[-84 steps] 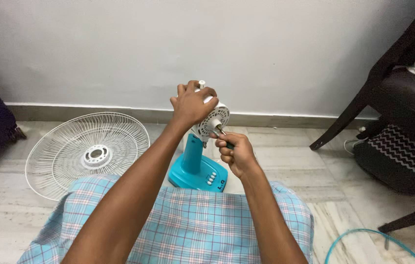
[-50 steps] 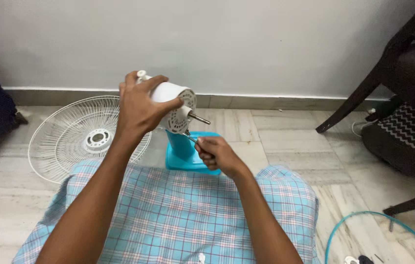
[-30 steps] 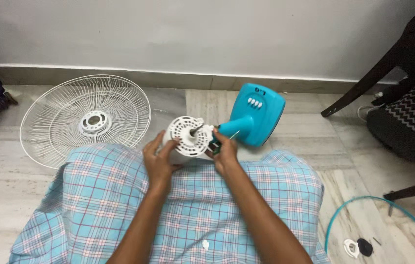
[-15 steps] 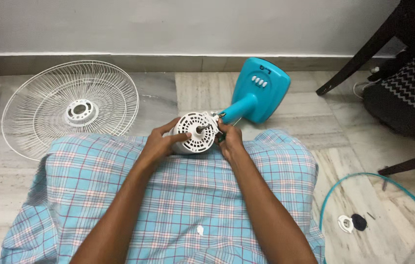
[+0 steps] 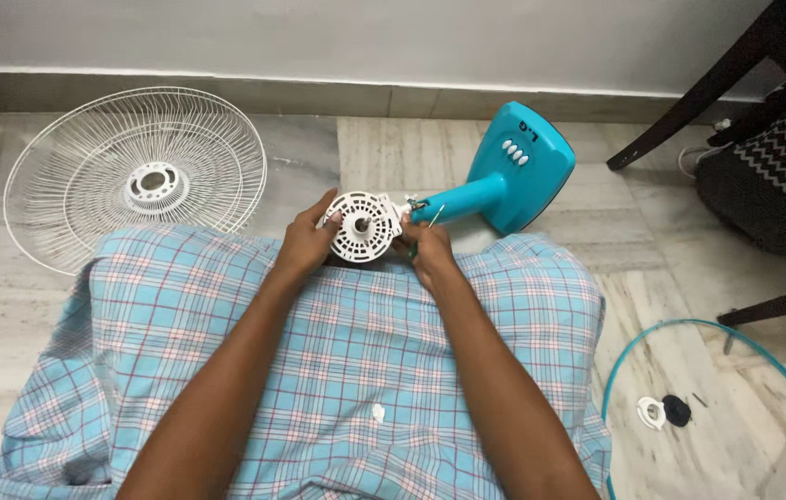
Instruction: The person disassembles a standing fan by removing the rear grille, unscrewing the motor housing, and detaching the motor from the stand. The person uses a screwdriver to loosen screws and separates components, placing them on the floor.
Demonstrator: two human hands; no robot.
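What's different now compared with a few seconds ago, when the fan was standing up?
The fan has been tipped over: it stood upright on its blue base, now it lies on the floor with the motor head drawn onto the lap. The left hand shifted from the top of the head to its side. The right hand stays at the head's other side. The grille still lies on the floor.

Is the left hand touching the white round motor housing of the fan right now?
Touching. The head view shows the left hand with its fingers wrapped against the rim of the white motor housing, no gap between them.
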